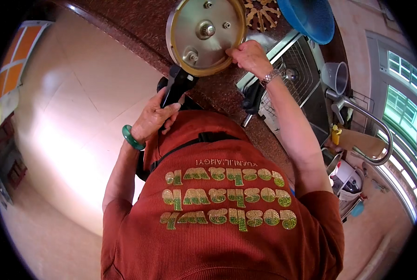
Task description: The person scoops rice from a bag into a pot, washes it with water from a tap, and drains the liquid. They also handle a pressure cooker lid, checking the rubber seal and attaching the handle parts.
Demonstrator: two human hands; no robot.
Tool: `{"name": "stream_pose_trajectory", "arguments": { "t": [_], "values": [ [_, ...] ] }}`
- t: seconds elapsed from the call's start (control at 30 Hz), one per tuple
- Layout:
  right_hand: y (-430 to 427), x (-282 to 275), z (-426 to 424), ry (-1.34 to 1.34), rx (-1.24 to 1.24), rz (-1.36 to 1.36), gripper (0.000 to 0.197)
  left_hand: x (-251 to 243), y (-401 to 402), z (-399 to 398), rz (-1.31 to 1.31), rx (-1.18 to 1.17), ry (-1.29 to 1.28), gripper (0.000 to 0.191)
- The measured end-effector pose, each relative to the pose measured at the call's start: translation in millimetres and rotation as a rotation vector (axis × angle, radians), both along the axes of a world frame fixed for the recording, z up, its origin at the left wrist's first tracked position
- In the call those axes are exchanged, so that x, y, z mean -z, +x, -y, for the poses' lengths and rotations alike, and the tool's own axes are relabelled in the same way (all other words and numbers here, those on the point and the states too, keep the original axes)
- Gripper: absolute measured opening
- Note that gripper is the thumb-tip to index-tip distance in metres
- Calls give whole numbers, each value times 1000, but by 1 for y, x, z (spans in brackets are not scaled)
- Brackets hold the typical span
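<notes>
A metal pressure cooker lid (208, 49) is held up with its underside facing me, showing a central nut, smaller valve fittings and a yellowish sealing ring (208, 72) around the inside of the rim. My left hand (156, 113) is wrapped around the lid's black handle (177, 85); a green bangle circles that wrist. At the lid's near right edge, the bent fingers of my right hand (249, 57) pinch at the rim and ring. Their tips are partly hidden, so whether they grip the ring alone cannot be told. A metal-band watch (269, 77) is on the right wrist.
Below the lid runs a dark red speckled countertop (138, 38). To the right are a sink with a wire rack (299, 66), a curved faucet (387, 129) and a clear plastic container (335, 77). Behind stand a blue basket (311, 21) and a wooden trivet (262, 15). A black handle (252, 98) lies beside the sink.
</notes>
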State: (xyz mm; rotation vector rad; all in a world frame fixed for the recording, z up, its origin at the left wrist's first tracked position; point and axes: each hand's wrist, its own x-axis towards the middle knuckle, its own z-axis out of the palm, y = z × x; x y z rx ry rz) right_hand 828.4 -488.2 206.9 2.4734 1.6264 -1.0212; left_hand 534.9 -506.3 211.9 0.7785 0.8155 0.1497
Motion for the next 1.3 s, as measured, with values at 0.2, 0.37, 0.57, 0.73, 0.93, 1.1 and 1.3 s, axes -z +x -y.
{"name": "stream_pose_trajectory", "arguments": {
  "t": [0.2, 0.37, 0.57, 0.73, 0.93, 1.1, 1.3],
  "values": [
    [4, -3, 1, -132, -20, -98, 35, 1, -1, 1, -12, 44, 6, 31],
    [0, 2, 13, -23, -17, -83, 33, 13, 0, 12, -59, 32, 40, 44],
    [-10, 6, 14, 5, 282, -77, 29, -3, 3, 0, -24, 100, 41, 32],
    [-9, 16, 14, 96, 371, -200, 27, 4, 4, 1, 29, 78, 17, 25],
    [-36, -15, 37, 240, 848, -419, 22, -1, 7, -8, 93, 20, -89, 23],
    [-55, -9, 63, 184, 1089, -662, 22, 2, 13, -6, 104, 4, -163, 22],
    [-66, 5, 52, 275, 1114, -704, 22, 5, 11, -7, 82, 65, -138, 18]
  ]
}}
